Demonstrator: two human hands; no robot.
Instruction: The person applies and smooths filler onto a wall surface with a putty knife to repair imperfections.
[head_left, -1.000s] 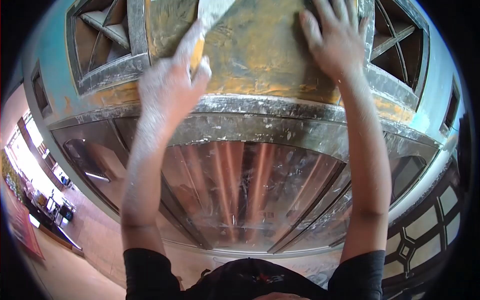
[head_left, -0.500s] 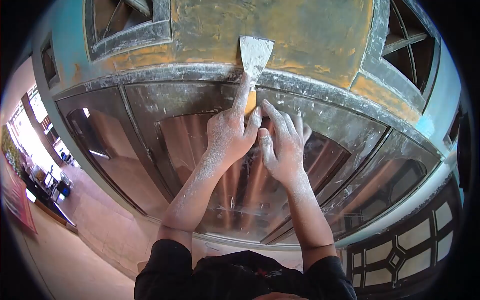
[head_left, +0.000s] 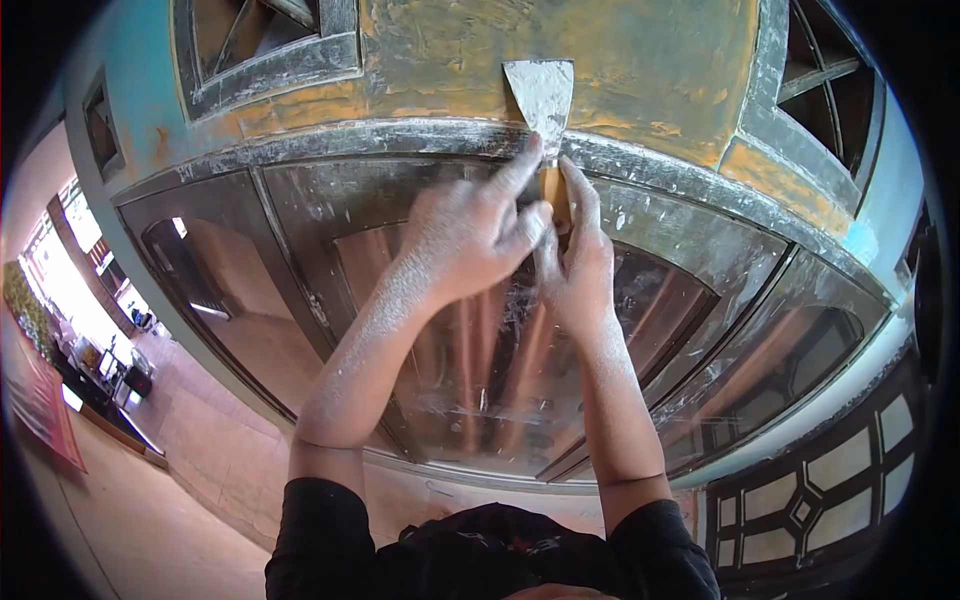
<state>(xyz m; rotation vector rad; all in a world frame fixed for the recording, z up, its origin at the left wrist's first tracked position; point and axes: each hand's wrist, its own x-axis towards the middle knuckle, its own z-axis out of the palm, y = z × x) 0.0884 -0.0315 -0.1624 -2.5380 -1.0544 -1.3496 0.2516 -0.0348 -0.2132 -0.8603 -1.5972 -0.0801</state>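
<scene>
A putty knife (head_left: 543,95) points upward, its broad blade smeared with white filler and its wooden handle between my hands. My left hand (head_left: 460,235), dusted white, has its index finger at the base of the blade and its thumb by the handle; the other fingers are curled. My right hand (head_left: 583,270) closes on the handle from the right, index finger stretched along it and thumb low on the other side. Behind the blade is a yellowish-grey, patchily coated panel (head_left: 650,60), above a curved ledge (head_left: 440,135) with white smears.
Below the ledge are dark wooden doors (head_left: 700,235) with glass panes. Lattice openings (head_left: 820,75) flank the coated panel. A dark patterned grille (head_left: 800,510) stands lower right. To the left are the tiled floor (head_left: 215,400) and a bright opening (head_left: 80,260).
The putty knife has shifted slightly right in view. My right hand has moved up against its handle, while my left hand has turned, its index finger now slanting toward the blade's base.
</scene>
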